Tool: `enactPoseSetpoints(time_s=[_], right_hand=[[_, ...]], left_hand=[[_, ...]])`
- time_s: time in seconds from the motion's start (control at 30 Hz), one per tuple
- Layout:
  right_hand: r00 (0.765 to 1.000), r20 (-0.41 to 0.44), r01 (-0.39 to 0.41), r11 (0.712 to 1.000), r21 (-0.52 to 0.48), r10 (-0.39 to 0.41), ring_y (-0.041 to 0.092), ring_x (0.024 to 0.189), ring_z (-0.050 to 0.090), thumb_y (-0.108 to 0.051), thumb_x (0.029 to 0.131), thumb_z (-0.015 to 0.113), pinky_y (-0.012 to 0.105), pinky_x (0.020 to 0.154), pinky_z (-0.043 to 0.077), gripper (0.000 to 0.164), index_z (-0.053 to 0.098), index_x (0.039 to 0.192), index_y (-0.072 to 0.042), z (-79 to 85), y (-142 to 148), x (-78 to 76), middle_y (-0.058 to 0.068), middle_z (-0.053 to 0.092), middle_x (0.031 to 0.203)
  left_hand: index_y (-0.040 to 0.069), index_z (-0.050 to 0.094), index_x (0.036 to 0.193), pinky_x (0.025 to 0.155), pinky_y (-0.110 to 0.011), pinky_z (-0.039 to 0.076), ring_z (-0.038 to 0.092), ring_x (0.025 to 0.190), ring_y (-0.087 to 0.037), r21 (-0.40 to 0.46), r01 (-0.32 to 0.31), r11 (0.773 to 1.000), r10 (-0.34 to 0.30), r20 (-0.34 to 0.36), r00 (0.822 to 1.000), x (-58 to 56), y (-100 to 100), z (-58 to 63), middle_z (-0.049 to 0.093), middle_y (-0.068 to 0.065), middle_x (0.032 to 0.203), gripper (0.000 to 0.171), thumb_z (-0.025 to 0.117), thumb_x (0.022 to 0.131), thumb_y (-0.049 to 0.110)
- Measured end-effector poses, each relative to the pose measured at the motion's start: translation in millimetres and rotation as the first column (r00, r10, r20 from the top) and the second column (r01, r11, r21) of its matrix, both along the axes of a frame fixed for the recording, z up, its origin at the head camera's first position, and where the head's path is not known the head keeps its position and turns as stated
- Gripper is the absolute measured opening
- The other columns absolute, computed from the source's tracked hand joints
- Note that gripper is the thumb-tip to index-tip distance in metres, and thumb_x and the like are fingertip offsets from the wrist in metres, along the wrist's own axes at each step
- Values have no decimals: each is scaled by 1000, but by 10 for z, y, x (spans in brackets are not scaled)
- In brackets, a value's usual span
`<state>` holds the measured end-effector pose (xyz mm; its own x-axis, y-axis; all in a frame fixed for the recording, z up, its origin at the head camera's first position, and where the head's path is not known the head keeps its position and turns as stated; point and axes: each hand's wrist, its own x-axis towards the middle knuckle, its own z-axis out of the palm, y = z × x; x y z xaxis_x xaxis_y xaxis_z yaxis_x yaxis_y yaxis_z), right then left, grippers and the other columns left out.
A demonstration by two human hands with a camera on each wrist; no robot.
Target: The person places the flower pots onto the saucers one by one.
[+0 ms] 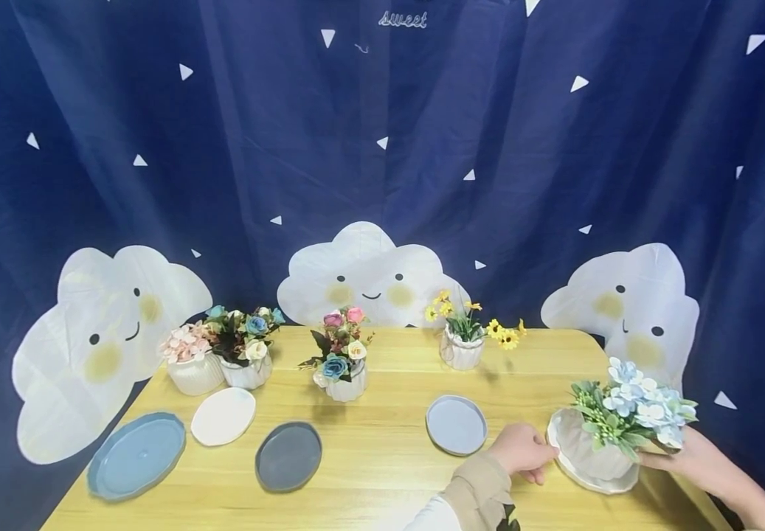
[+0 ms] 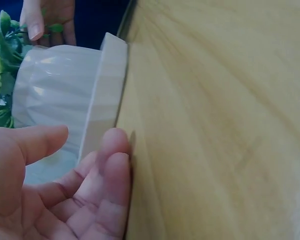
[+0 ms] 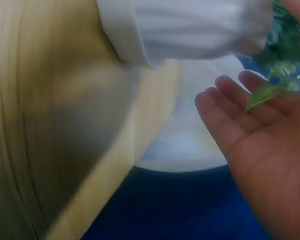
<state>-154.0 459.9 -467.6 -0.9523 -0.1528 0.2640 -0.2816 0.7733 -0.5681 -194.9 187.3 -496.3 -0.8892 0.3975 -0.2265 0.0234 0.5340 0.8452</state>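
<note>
A white ribbed pot [image 1: 597, 453] with pale blue flowers [image 1: 651, 402] and green leaves sits on a white plate [image 1: 591, 483] at the table's right side. My left hand [image 1: 521, 448] is at the plate's left edge. In the left wrist view its fingertips lie right at the plate rim [image 2: 102, 100], with the thumb held apart from the fingers. On the other side of the pot, my right hand [image 1: 684, 457] is partly hidden by the flowers. The right wrist view shows its fingers [image 3: 225, 107] extended, palm showing, beside the pot, a leaf overlapping them.
A blue-grey plate [image 1: 457, 425] lies left of my left hand. Farther left are a dark grey plate [image 1: 288, 457], a white plate [image 1: 223, 417] and a large blue plate [image 1: 136, 457]. Several potted flowers, including a yellow-flowered pot [image 1: 462, 350], line the back, before a navy curtain [image 1: 369, 147].
</note>
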Motion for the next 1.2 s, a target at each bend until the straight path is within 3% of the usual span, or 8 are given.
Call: enactPoseSetpoints(time_s=[0.13,0.3,0.37,0.43,0.53,1.0,1.13,1.2], right_hand=[[994,93,64,998,17,-65,-22,95,38,-19,77,79,5,71,38,74,40,134,9,99,19,15,-38,40,112],[972,215,104,994,-45,-92,-23,91,38,-20,84,73,16,68,49,82,24,144,5,212,16,45,13,52,126],[975,208,100,989,-106,-76,-21,91,40,-14,86,71,17,67,50,78,22,147,-7,232,26,60,8,53,126],[985,164,84,983,-166,-57,-19,91,43,-6,86,69,16,66,49,81,20,148,-19,247,41,72,-17,48,121],[996,86,27,975,-219,-8,-18,96,45,6,84,66,12,67,48,87,16,151,-19,269,62,72,-37,33,119],[997,-78,-27,983,-179,13,-22,113,30,6,82,68,-1,84,26,92,15,153,-21,515,3,10,-29,33,130],[995,-83,39,991,-128,-50,-25,115,23,-5,87,67,-5,86,17,83,18,153,-20,612,-69,-6,-32,27,136],[992,-78,96,990,-99,-104,-16,130,15,-13,90,65,5,105,11,77,19,152,-16,667,-117,-15,-30,22,143]], left_hand=[[10,63,70,44,-21,49,55,42,-11,55,15,998,-18,44,999,19,-33,46,57,-2,51,25,67,88,26],[12,64,73,48,-22,48,56,48,-11,13,58,998,-58,6,998,39,-40,111,59,0,55,24,66,89,30],[15,62,73,48,-21,45,54,48,-10,-6,59,998,-59,-29,998,42,-41,136,59,1,55,23,65,88,32],[17,62,73,48,-22,42,52,48,-9,-17,54,998,-55,-66,996,41,-47,159,59,3,54,22,64,88,33],[20,63,76,47,-22,41,50,48,-9,-5,45,999,-45,-103,994,37,-68,197,59,5,55,17,64,87,33],[21,67,84,50,-20,44,53,52,-3,117,49,992,-27,-186,982,-21,-305,360,61,7,62,13,64,88,33],[20,66,84,50,-19,45,55,53,-2,151,46,988,-16,-200,980,-41,-408,409,62,6,64,15,65,88,34],[20,66,86,51,-19,46,58,54,-4,167,54,984,-20,-199,980,-60,-466,424,62,6,65,16,65,88,36]])
